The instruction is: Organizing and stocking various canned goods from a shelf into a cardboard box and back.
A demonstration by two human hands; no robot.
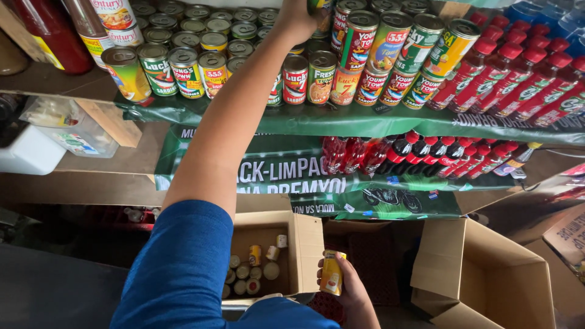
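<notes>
Left hand [298, 18] grips shelf can [318, 7]; right hand [350, 289] holds yellow can [333, 273].

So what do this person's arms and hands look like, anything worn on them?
Both hands are bare: no gloves, rings or watch that I can see. The left arm wears a short blue sleeve ending above the elbow, forearm uncovered. The left hand is partly cut off at the top edge. The right hand shows no sleeve.
</notes>
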